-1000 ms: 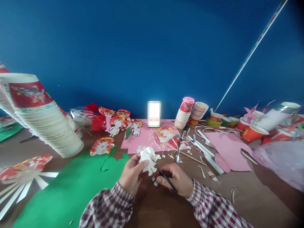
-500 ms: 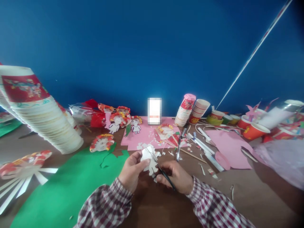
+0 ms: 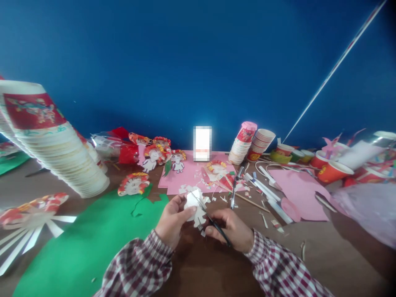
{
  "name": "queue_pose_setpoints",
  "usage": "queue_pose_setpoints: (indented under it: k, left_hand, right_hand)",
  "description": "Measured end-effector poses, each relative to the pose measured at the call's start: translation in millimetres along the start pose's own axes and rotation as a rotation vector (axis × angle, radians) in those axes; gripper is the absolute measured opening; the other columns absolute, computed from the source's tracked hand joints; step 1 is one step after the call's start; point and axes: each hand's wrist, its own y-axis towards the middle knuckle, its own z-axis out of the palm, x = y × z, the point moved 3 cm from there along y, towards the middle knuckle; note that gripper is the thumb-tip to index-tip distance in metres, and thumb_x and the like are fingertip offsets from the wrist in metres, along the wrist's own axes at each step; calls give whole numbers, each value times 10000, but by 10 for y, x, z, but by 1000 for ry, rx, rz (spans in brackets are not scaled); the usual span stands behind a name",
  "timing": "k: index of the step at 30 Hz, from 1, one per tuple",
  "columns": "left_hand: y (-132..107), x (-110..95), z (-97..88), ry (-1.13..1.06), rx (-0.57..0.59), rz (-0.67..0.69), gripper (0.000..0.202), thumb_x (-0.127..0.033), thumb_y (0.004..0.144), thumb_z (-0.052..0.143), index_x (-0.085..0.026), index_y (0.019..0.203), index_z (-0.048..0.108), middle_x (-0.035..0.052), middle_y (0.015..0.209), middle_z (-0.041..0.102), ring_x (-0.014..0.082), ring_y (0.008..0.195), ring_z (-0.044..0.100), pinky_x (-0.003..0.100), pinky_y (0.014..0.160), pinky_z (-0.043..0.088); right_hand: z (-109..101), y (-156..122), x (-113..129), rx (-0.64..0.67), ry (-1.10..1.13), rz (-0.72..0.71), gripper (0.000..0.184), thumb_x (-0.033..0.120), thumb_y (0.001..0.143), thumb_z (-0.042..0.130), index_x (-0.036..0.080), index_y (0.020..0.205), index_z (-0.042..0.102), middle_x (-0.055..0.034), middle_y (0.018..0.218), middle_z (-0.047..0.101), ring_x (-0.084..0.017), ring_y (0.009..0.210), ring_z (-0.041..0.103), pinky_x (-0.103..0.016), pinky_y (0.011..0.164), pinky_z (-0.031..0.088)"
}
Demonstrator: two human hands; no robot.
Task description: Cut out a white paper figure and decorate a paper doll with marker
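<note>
My left hand pinches a small white paper cutout just above the brown table. My right hand is closed round black-handled scissors, whose thin blades reach up across the cutout. Both wrists wear red-and-white checked sleeves. A few white paper scraps lie under the cutout. A green paper sheet lies to the left of my left hand.
A tall leaning stack of paper cups stands at the left. Pink paper sheets, finished paper dolls, pens and sticks lie behind my hands. More cup stacks and red cups fill the back right.
The hands have barely shifted; the cutout has turned slightly between my fingers while the scissors stay across it. The camera has tilted a little.
</note>
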Motion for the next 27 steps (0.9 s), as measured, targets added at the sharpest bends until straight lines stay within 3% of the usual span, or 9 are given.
queue_pose_setpoints:
  k: [5,10,17,27]
  left_hand:
    - [-2,-2,7,-14,27,21,440,-211,572,766,-152,930,518,34,764,666,157,568,623,259,513,484]
    - [1,-2,6,-24,35,22,458,-213,553,777,-147,929,523,43,761,670,163,567,625,267,518,493]
    - [5,-15,8,7,36,20,434,-211,580,764,-150,929,515,30,730,667,142,537,612,239,490,476]
    - [4,-10,-12,19,15,7,466,-219,548,779,-155,936,529,29,744,671,128,520,604,226,483,467]
  right_hand:
    - [-19,-1,8,-9,-42,34,371,461,743,644,99,827,643,10,596,531,-70,500,429,-164,446,347]
    - [-24,-5,14,2,-29,27,370,456,753,636,96,839,641,-4,633,550,-81,543,452,-177,495,368]
    - [-17,-13,26,13,-4,46,346,451,757,634,109,807,623,28,574,491,-46,443,377,-156,400,290]
    - [-27,-16,22,17,-36,30,361,460,763,623,102,802,632,-1,633,554,-75,529,446,-173,473,343]
